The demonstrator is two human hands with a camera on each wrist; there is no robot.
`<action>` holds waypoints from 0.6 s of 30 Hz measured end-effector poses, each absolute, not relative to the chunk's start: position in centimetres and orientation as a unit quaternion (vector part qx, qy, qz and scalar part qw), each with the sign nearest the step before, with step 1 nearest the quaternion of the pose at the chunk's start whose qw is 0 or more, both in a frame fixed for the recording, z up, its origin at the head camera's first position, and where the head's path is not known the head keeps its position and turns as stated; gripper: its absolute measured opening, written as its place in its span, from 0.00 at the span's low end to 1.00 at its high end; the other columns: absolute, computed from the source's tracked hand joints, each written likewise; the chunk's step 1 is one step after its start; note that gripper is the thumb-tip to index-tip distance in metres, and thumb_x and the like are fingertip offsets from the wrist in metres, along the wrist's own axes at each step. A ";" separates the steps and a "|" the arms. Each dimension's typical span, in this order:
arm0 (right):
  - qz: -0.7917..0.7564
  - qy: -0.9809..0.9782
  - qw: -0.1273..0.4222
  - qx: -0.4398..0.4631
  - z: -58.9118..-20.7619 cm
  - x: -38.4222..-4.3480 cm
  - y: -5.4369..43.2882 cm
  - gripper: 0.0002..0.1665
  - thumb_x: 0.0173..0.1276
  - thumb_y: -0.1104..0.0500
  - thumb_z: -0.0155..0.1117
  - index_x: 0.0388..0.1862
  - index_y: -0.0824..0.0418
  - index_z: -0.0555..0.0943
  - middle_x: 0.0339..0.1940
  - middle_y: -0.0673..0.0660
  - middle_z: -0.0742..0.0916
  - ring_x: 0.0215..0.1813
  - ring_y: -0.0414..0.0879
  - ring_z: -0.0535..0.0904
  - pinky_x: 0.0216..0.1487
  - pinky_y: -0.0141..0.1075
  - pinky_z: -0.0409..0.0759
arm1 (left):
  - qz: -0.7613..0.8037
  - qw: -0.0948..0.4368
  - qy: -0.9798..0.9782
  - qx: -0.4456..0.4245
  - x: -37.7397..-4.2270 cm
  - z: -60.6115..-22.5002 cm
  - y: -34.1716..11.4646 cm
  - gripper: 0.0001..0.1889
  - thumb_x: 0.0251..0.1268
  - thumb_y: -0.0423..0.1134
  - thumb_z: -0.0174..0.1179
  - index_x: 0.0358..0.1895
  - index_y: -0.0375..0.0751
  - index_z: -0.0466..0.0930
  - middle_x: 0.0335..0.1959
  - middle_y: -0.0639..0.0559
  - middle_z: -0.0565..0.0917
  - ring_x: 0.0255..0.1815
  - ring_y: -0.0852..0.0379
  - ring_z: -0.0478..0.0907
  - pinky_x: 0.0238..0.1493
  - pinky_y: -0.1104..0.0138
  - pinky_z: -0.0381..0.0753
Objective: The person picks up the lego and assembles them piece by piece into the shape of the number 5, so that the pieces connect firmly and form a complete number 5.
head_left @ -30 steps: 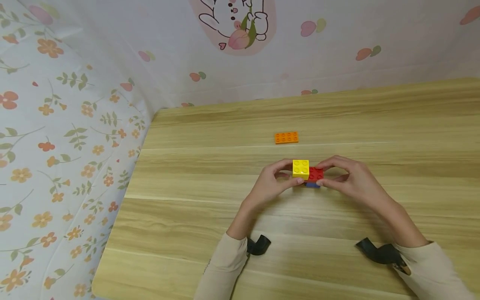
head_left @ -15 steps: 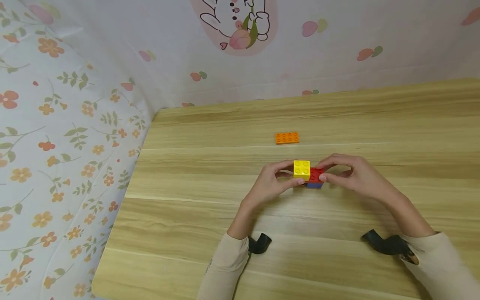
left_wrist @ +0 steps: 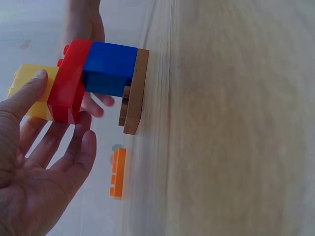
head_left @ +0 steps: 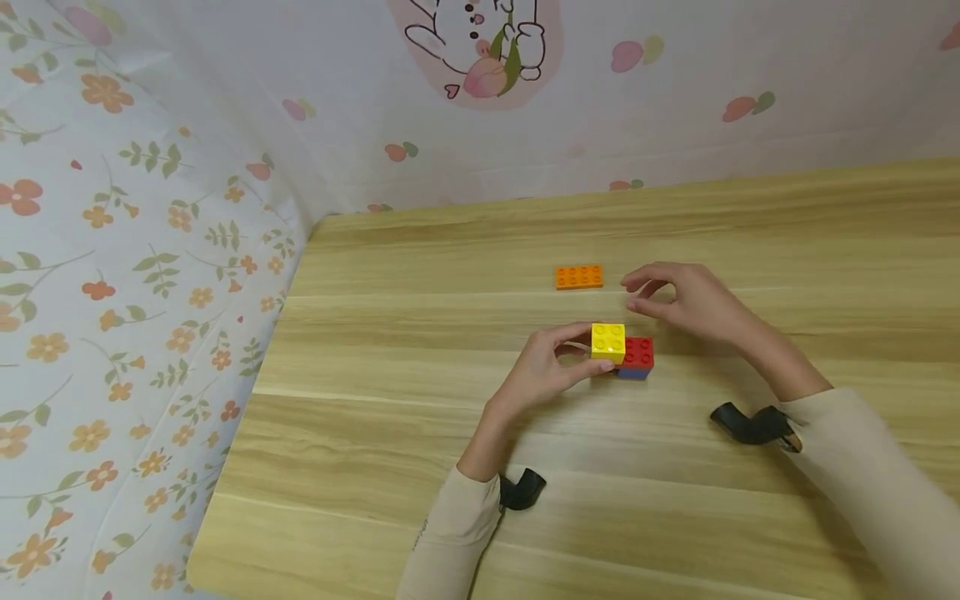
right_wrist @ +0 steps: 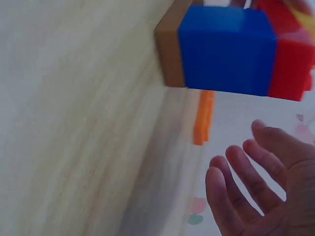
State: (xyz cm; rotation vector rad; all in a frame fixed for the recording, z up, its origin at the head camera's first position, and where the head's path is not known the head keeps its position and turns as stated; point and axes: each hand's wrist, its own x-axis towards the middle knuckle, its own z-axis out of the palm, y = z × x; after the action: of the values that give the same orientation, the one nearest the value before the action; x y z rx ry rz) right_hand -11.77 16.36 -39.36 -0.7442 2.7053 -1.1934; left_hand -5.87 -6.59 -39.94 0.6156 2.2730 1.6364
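Observation:
A stack of toy building bricks stands on the wooden table. Its base is a flat brown brick (left_wrist: 138,93), under a blue brick (left_wrist: 109,68). Above that lies a longer red brick (head_left: 640,353), with a yellow brick (head_left: 608,343) topping its left end. My left hand (head_left: 542,367) pinches the yellow brick, thumb on the near side and fingers at the far side and by the red brick. Beyond the stack and apart from it, my right hand (head_left: 697,302) hovers with loosely bent fingers and holds nothing. A flat orange brick (head_left: 579,277) lies just left of its fingertips.
The wooden table (head_left: 390,350) runs back to a white printed curtain (head_left: 300,158), which also hangs along its left side. Black curved pieces (head_left: 522,490) stick out from both sleeves.
My right hand has let go of the red and blue end of the stack and moved back, toward the orange brick. My left hand keeps its hold on the yellow brick.

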 end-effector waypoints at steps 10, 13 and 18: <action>-0.318 0.911 0.018 -0.262 -40.8 -14.6 14.7 0.23 0.56 0.63 0.70 0.50 0.69 0.78 0.44 0.62 0.83 0.44 0.56 0.78 0.47 0.51 0.75 | 0.563 0.140 0.789 0.201 -5.7 -39.9 -6.6 0.22 0.55 0.36 0.67 0.54 0.34 0.78 0.45 0.51 0.81 0.45 0.61 0.75 0.50 0.67 0.75; -0.299 0.917 0.018 -0.263 -40.9 -15.5 14.1 0.26 0.56 0.62 0.70 0.53 0.70 0.76 0.45 0.64 0.81 0.45 0.58 0.77 0.48 0.52 0.74 | 0.561 0.140 0.792 0.197 -5.5 -39.1 -6.5 0.22 0.55 0.33 0.67 0.54 0.31 0.77 0.45 0.47 0.81 0.45 0.59 0.75 0.51 0.66 0.75; -0.271 0.926 0.034 -0.263 -40.9 -16.6 13.2 0.29 0.56 0.61 0.70 0.55 0.71 0.74 0.47 0.66 0.80 0.46 0.58 0.76 0.48 0.53 0.73 | 0.562 0.141 0.790 0.202 -4.9 -36.9 -6.5 0.20 0.55 0.29 0.66 0.52 0.27 0.76 0.45 0.43 0.81 0.44 0.58 0.76 0.51 0.62 0.76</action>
State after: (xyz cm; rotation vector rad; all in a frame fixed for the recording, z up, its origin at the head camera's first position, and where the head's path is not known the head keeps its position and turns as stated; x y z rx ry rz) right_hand -16.62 13.20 -40.93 -0.8085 2.8466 -0.8320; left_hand -4.90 -6.53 -36.92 0.5824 2.2812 1.6216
